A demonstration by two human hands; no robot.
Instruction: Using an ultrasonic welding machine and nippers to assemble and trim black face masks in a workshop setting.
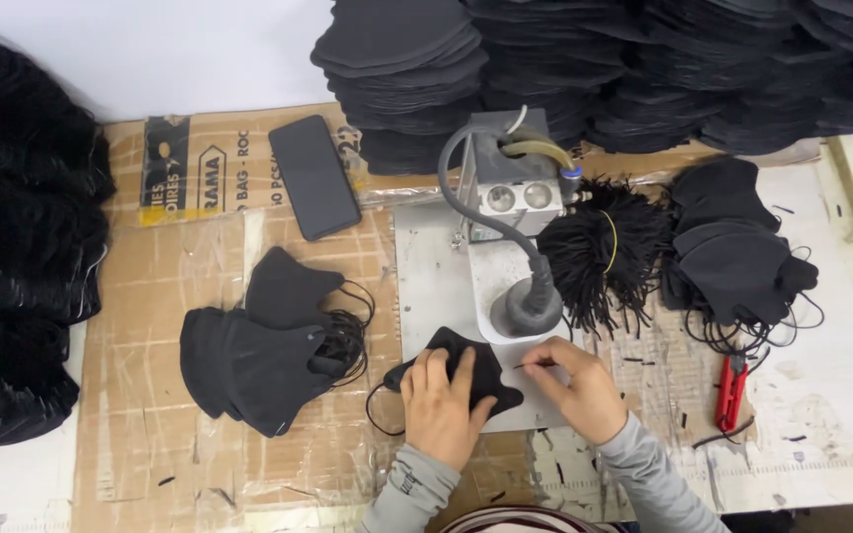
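Pressing black mask (466, 370) flat under left hand (438, 405); right hand (580, 385) pinching ear loop (528, 365) beside it

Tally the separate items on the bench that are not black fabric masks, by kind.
Black rectangular smartphone: 1
Red-handled thread snips: 1
Grey metal welding machine with hose: 1
Bundle of black elastic cords tied with a yellow band: 1
Total: 4
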